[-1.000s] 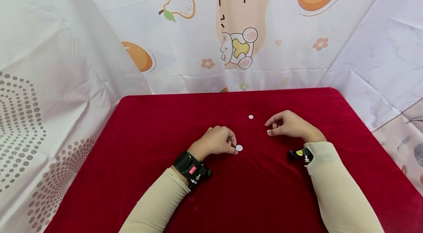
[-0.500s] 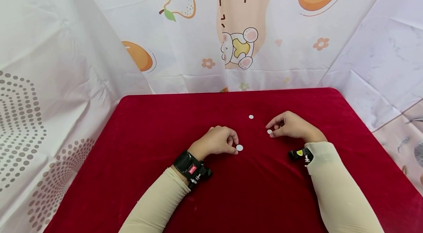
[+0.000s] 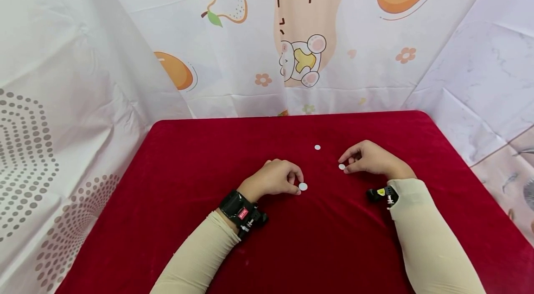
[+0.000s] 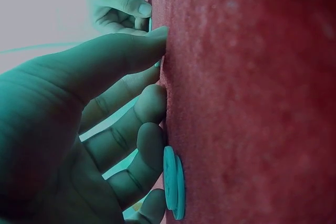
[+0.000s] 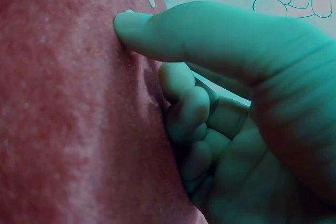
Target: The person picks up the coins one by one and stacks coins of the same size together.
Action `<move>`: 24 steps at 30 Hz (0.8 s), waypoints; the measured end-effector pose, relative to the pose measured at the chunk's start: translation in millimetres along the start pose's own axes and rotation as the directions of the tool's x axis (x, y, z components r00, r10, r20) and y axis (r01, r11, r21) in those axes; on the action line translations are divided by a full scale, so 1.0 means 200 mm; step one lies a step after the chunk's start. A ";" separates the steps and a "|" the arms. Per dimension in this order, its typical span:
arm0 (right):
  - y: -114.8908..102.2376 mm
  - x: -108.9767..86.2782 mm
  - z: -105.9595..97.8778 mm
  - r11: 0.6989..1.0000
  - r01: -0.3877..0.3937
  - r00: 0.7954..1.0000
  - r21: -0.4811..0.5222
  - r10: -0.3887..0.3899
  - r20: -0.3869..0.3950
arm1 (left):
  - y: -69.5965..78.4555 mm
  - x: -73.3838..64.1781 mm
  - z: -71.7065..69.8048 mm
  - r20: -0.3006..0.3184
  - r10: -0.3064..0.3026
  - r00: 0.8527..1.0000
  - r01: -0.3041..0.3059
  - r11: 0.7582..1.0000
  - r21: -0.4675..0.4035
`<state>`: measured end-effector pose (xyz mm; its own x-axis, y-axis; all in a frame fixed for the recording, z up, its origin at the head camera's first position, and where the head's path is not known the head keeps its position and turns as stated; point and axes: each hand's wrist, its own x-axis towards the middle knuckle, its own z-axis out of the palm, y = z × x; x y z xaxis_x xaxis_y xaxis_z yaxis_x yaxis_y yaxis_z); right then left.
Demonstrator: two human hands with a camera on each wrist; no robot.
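Near the table's middle, my left hand (image 3: 277, 178) bends its thumb and index finger to the left edge of a flat white disc (image 3: 303, 186). Two discs (image 4: 173, 184), stacked and overlapping, lie beneath its little-finger side in the left wrist view; the head view hides them. My right hand (image 3: 369, 160) holds a smaller white disc (image 3: 342, 167) between thumb and index finger, low over the cloth. In the right wrist view the thumb hides most of that disc. Another small white disc (image 3: 317, 147) lies farther back, apart from both hands.
A red velvety cloth (image 3: 200, 155) covers the table. Behind it hangs a white curtain (image 3: 167, 11) printed with fruit and flowers. A strapped camera (image 3: 239, 213) sits on the left wrist, and a camera (image 3: 381, 194) juts from the right cuff.
My right hand has shifted slightly right. Its small disc, mostly covered by the thumb earlier, now shows its full face between the fingertips. The left hand has stayed nearly still.
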<state>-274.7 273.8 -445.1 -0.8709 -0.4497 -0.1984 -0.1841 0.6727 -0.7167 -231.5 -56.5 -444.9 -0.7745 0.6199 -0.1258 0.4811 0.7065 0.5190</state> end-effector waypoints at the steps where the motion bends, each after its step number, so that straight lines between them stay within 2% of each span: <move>1: 0.00 0.00 0.00 1.000 -0.002 1.000 -0.003 0.002 -0.001 | 0.00 0.00 0.00 -0.003 0.001 1.000 -0.001 1.000 0.003; 9: 0.01 0.00 0.00 1.000 -0.017 1.000 0.007 0.017 -0.003 | 0.01 0.00 0.01 -0.018 -0.007 1.000 0.007 1.000 0.022; 16: 0.01 0.00 0.00 1.000 0.006 1.000 -0.002 -0.006 -0.007 | 0.01 -0.01 0.01 -0.013 -0.005 1.000 0.005 1.000 0.016; 24: 0.01 0.00 0.01 1.000 0.022 1.000 -0.002 -0.022 -0.009 | 0.01 -0.01 0.00 0.020 0.049 0.999 -0.050 0.998 0.041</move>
<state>-275.2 274.1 -447.2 -0.8709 -0.4587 -0.1765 -0.2038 0.6637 -0.7197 -228.6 -55.9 -443.0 -0.7413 0.6609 -0.1171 0.5357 0.6878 0.4899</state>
